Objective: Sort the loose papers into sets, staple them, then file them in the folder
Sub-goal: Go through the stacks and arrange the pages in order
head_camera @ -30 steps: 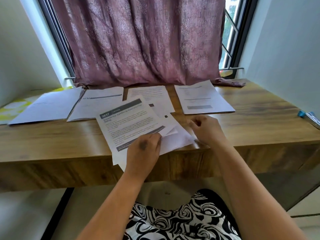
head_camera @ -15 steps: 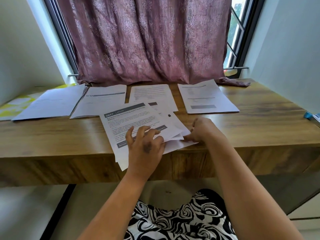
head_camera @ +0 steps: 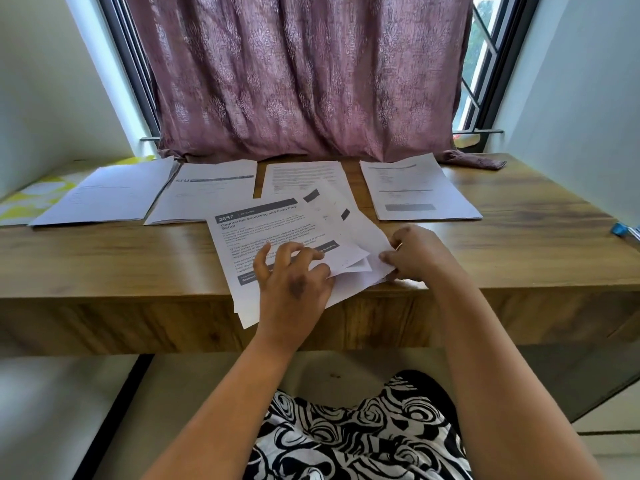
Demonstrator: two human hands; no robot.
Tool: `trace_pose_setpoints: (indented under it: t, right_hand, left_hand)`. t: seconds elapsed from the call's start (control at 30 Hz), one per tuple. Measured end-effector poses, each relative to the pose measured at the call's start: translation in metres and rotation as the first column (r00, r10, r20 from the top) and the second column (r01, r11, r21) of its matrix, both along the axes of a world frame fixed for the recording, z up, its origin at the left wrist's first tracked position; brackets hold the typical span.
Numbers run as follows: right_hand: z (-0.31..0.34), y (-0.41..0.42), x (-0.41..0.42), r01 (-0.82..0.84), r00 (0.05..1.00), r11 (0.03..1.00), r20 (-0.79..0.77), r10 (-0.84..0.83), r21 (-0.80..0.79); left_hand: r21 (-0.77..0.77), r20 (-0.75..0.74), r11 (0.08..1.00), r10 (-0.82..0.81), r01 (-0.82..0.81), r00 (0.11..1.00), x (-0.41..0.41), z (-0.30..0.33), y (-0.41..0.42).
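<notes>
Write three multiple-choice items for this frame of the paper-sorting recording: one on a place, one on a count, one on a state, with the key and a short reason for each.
1. Where does the sheet headed 2657 lie?
A. On top of the fanned stack at the desk's near edge
B. Under the curtain
C. On the person's lap

2. How many separate paper sets lie in the row along the back of the desk?
A. Two
B. Four
C. Six

3. What is the left hand doing?
A. Hanging off the desk
B. Resting on the fanned stack with fingers spread
C. Holding a stapler

Key:
1 A, the headed sheet tops the loose stack that overhangs the near edge.
2 B, four sets lie side by side in front of the curtain.
3 B, the left hand lies on the sheets while the right hand pinches their right corners.
</notes>
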State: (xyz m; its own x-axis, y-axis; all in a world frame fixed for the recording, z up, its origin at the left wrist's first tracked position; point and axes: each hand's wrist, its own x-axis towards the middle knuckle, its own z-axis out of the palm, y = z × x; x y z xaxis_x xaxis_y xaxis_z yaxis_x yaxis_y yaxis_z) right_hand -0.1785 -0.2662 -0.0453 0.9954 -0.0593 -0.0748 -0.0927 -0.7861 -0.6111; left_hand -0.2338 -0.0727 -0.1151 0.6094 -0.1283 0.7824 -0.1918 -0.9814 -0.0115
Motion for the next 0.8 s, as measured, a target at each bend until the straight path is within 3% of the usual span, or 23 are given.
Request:
trace_pose_setpoints:
  t: [0.1, 0.2, 0.23, 0.3, 0.37, 0.47, 0.57, 0.63, 0.7, 0.73, 0.8]
  right_hand:
    - [0.009, -0.01, 0.003, 0.057, 0.978, 0.99, 0.192, -0.08, 0.126]
    - [0.027, -0.028, 0.012, 0.124, 0.871, 0.937, 0.417, -0.26, 0.326]
    - [0.035, -0.033, 0.014, 0.113, 0.841, 0.872, 0.421, -0.339, 0.476]
    - [0.047, -0.039, 0.019, 0.033, 0.841, 0.604, 0.304, -0.447, 0.796]
    - [0.054, -0.043, 0.022, 0.014, 0.847, 0.362, 0.181, -0.5, 0.932]
    - [0.053, -0.039, 0.025, 0.011, 0.873, 0.266, 0.12, -0.472, 0.964]
    - [0.036, -0.015, 0.017, 0.008, 0.917, 0.319, 0.12, -0.38, 0.948]
    - [0.016, 0.0, 0.017, 0.02, 0.905, 0.529, 0.209, -0.37, 0.849]
    - [0.001, 0.011, 0.01, 0.037, 0.885, 0.789, 0.348, -0.311, 0.613]
    - [-0.005, 0.016, 0.006, 0.032, 0.875, 0.87, 0.407, -0.262, 0.492]
    - [-0.016, 0.023, -0.002, -0.03, 0.872, 0.928, 0.463, -0.158, 0.372]
  left_hand:
    - [0.004, 0.038, 1.0, 0.001, -0.001, 0.999, 0.0, -0.003, 0.0]
    - [0.011, 0.07, 1.0, 0.003, -0.004, 0.998, -0.001, -0.005, 0.0]
    - [0.025, 0.078, 1.0, 0.001, -0.003, 0.997, -0.002, -0.006, -0.001]
    - [0.06, 0.092, 0.998, -0.022, 0.016, 0.996, -0.003, -0.007, -0.004]
    - [0.081, 0.102, 0.996, -0.048, 0.039, 0.994, -0.004, -0.01, -0.006]
    - [0.096, 0.151, 0.993, -0.08, 0.066, 0.985, -0.002, -0.015, -0.004]
    - [0.144, 0.198, 0.987, -0.095, 0.067, 0.976, -0.001, -0.017, -0.003]
    - [0.155, 0.218, 0.986, -0.101, 0.068, 0.971, 0.0, -0.018, -0.004]
    - [0.151, 0.262, 0.987, -0.084, 0.045, 0.961, 0.001, -0.018, -0.006]
    - [0.136, 0.294, 0.99, -0.069, 0.029, 0.953, 0.002, -0.018, -0.006]
    - [0.094, 0.313, 0.995, -0.061, 0.033, 0.948, 0.002, -0.016, -0.006]
